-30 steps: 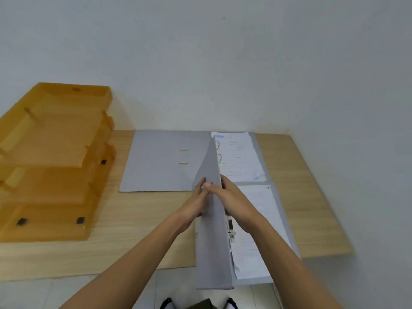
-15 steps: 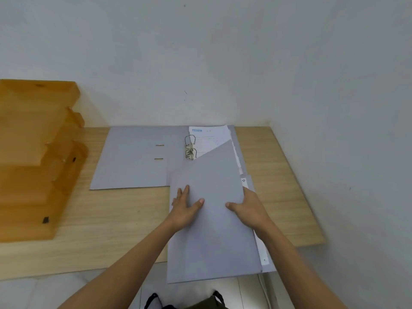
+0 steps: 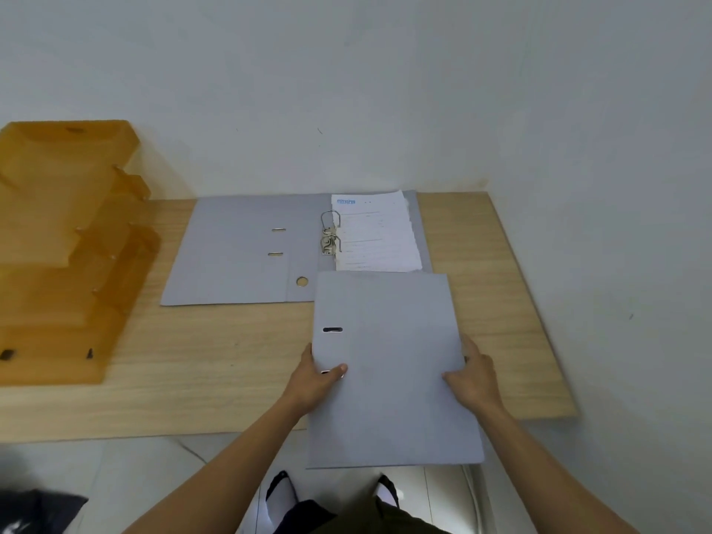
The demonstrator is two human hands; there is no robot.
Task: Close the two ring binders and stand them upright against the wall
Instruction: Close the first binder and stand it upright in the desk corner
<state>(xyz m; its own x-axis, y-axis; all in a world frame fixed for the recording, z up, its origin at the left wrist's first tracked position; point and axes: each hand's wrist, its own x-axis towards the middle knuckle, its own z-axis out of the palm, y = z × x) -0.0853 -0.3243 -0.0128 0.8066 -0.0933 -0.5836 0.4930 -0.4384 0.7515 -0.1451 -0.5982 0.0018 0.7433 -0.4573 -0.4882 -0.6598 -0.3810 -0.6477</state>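
A grey ring binder (image 3: 389, 364) lies closed and flat at the table's front edge, its near end hanging past the edge. My left hand (image 3: 318, 377) grips its left spine side, thumb on the cover. My right hand (image 3: 472, 377) grips its right edge, thumb on top. A second grey binder (image 3: 239, 252) lies open farther back against the wall, its metal rings (image 3: 330, 235) up and white sheets (image 3: 375, 233) on its right half. The closed binder's far edge overlaps the open one's near right corner.
A stack of orange plastic letter trays (image 3: 61, 244) stands at the table's left. The wooden table (image 3: 215, 364) sits in a corner, with white walls behind and to the right (image 3: 616, 186). Floor tiles and my feet show below the front edge.
The near binder's cover came down from upright to flat, closing it. My hands shifted from pressing the cover to gripping the binder's two sides.
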